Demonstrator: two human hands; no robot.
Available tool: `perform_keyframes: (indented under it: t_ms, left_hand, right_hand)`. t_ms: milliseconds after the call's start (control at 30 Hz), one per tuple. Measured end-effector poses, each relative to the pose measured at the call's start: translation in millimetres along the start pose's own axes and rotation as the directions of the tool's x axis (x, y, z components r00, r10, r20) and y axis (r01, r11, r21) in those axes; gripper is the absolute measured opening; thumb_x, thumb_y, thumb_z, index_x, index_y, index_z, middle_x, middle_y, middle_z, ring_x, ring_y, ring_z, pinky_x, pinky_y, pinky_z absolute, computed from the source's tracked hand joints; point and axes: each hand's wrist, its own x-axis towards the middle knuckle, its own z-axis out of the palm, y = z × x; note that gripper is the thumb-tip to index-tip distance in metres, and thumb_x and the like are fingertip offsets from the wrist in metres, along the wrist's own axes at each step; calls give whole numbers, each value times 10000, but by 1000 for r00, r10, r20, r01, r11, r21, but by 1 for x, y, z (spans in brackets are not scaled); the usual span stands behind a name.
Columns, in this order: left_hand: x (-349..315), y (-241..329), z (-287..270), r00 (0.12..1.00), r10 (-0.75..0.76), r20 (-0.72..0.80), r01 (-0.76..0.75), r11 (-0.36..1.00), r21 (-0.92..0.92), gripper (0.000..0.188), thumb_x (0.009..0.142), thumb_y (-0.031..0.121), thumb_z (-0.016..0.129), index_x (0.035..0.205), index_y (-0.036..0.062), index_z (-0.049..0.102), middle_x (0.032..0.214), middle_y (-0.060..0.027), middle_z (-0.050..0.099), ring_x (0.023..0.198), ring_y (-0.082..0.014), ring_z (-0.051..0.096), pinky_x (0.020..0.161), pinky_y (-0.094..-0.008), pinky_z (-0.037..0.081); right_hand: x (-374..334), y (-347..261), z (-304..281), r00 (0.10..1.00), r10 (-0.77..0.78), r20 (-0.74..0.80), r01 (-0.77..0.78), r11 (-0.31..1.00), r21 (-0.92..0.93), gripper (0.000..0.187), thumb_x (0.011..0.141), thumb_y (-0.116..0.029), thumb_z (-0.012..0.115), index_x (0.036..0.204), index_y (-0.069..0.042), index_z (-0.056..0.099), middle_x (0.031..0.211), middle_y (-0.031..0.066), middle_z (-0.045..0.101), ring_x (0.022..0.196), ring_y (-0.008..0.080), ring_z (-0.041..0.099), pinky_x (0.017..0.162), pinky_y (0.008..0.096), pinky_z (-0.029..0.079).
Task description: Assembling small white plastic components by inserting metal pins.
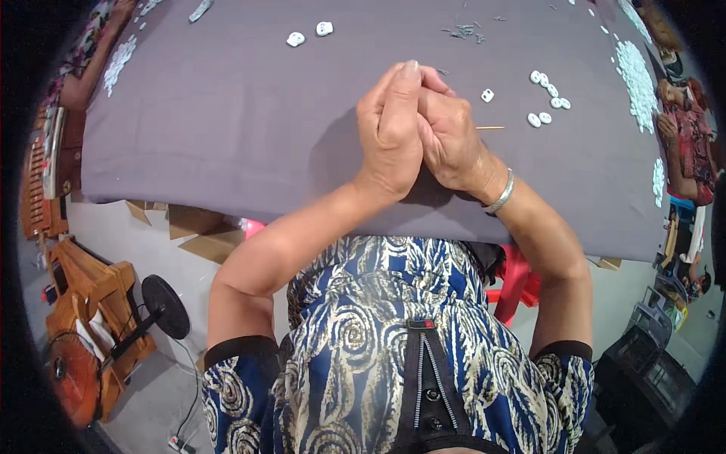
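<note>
My left hand (388,130) and my right hand (452,135) are pressed together above the grey cloth-covered table (219,113), fingers folded in. The left thumb points away from me along the top. Whatever lies between the palms, if anything, is hidden. Beside the right hand lies a thin wooden stick (490,128), like a toothpick. A little farther off is a small white plastic piece (487,95) with a dark opening. Several white oval pieces with dark holes (553,91) sit to the right. Two larger white pieces, one here (296,39), lie at the far left.
Small dark grey pins (463,32) are scattered at the far middle. White pieces pile up along the right edge (635,83) and the far left edge (119,64). Other people sit at both sides. A black fan (165,306) stands on the floor at left, near a red stool (516,284).
</note>
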Motion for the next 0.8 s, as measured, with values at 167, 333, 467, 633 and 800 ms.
perform_keyframes:
  t_ms: [167,333,467,633,800]
  left_hand:
    - [4,-4,-3,991,-126,-40,125,992,-22,375,989,315,406,838,4,553,830,-111,614,741,-147,562,712,-289,480]
    - [6,-7,-1,996,-83,-38,80,994,-76,329,990,273,444,786,29,529,772,-47,555,749,-129,553,718,-275,463]
    - [7,-8,-5,994,-104,-39,102,994,-48,291,977,255,478,806,28,538,773,-38,556,757,-118,550,713,-264,459]
    - [10,0,-3,997,-81,-8,82,995,53,197,958,207,519,893,26,562,786,-20,558,779,-86,538,706,-236,450]
    - [14,12,-13,1000,-2,27,-7,942,337,142,934,140,578,1015,32,534,902,12,530,796,-48,500,720,-197,428]
  right_hand:
    - [2,5,1,999,29,28,-27,998,-53,178,906,-181,513,945,-12,553,837,212,608,819,439,574,723,458,480]
    - [2,17,1,987,-148,69,157,974,-163,155,855,-131,547,930,4,556,829,210,597,824,439,560,773,464,471]
    - [2,10,-3,986,-125,107,147,963,-225,153,846,-102,583,948,12,591,840,160,641,813,377,625,758,396,501]
    - [1,8,2,999,-15,-28,8,976,-219,129,836,-122,585,884,-5,563,752,201,602,718,395,607,636,455,498]
    - [9,13,-4,982,-40,-187,-31,930,-365,192,903,-220,591,885,-40,525,631,152,592,598,338,616,497,414,477]
